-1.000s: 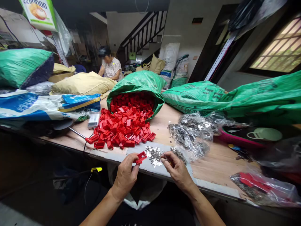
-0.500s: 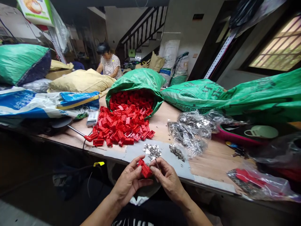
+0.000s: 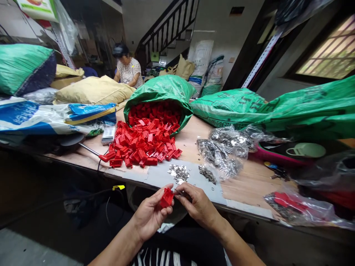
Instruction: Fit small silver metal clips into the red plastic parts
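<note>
1. Beyond the long pale wooden table [image 3: 246, 184], a dark-railed staircase [image 3: 166, 27] climbs the wall, and a person in a spotted short-sleeved top [image 3: 129, 72] sits at the far side.
2. My left hand [image 3: 151, 216] has its fingers clamped on a small red rectangular plastic housing [image 3: 166, 197], just off the table's near edge.
3. My right hand [image 3: 195, 203] meets it, thumb and forefinger pinched together at the housing's side; whatever they grip is too small for me to tell.
4. Ahead, loose red plastic housings [image 3: 144, 142] spill from an open green woven sack [image 3: 163, 87].
5. Nearer me, a pile of flat silvery metal pieces [image 3: 179, 173] lies left of a smaller, darker metal heap [image 3: 207, 174].
</note>
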Motion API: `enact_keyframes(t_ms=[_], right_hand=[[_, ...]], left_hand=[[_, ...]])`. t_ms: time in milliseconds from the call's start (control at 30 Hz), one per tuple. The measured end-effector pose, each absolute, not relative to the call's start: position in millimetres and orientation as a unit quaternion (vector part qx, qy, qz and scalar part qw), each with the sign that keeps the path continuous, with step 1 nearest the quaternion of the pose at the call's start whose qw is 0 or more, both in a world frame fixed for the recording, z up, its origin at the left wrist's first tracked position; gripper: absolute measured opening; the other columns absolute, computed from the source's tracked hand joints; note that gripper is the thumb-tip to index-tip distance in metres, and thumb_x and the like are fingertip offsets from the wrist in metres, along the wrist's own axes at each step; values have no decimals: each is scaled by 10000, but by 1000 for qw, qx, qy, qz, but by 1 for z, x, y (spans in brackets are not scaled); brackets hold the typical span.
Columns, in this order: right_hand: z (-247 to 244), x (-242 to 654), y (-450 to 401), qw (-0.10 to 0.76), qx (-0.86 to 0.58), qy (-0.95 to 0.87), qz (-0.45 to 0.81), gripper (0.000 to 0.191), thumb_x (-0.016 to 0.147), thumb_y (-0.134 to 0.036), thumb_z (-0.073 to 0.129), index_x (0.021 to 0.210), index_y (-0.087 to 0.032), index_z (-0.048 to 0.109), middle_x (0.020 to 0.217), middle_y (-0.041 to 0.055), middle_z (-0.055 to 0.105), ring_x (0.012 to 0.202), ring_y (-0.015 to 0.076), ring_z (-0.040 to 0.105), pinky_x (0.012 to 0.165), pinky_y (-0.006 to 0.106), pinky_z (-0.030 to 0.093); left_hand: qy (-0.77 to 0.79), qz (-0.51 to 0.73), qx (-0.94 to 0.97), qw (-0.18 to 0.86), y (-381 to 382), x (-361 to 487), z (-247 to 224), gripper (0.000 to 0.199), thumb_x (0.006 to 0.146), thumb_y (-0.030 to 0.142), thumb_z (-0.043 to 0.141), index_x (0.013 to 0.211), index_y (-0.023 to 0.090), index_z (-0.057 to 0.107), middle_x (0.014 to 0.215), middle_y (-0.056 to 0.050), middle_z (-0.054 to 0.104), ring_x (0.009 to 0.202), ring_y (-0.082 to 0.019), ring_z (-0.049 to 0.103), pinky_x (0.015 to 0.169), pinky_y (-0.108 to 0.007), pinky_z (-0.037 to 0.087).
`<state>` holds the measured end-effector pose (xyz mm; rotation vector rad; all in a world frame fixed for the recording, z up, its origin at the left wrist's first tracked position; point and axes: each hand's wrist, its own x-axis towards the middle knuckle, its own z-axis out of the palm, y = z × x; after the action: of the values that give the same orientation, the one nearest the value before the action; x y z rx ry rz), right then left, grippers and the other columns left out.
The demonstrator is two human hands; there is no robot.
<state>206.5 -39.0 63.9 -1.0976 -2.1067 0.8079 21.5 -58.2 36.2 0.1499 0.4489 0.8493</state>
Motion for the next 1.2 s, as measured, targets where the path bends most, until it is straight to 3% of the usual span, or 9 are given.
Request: enact_keyframes(t_ms=[433, 733, 933, 1200], right_hand=[[78, 210, -35, 202, -353, -883, 232, 225, 894, -144, 460, 1043, -219, 611, 933, 57, 631, 849, 168, 582, 764, 291, 471], [77, 216, -29, 302, -407, -754, 417, 182, 919, -302, 482, 964, -195, 622, 885, 39, 633, 815, 157, 568, 751, 272, 466], [64, 212, -28, 303, -427, -719, 457, 138, 860, -317, 568, 810, -190, 549, 756, -16, 537, 702, 121, 467, 642, 225, 406], [48, 207, -28, 307, -399, -662, 555, 278, 802, -387, 617, 752, -207, 411, 753, -37, 451, 689, 114, 421, 622, 221, 391]], left_hand=[[243, 399, 106, 878, -64, 26, 42, 307, 876, 184, 530, 1162, 95, 599, 749, -91, 641, 488, -92, 605, 420, -138, 447], [233, 430, 80, 869, -64, 26, 45, 347, 879, 131, 497, 1220, 119, 562, 838, -81, 626, 623, -110, 611, 413, -142, 440], [255, 419, 106, 865, -65, 28, 52, 307, 886, 164, 503, 1179, 134, 587, 838, -83, 639, 538, -81, 576, 398, -142, 426], [283, 405, 155, 855, -65, 31, 39, 291, 829, 207, 614, 1114, 143, 618, 835, -63, 647, 448, -36, 511, 375, -129, 388]])
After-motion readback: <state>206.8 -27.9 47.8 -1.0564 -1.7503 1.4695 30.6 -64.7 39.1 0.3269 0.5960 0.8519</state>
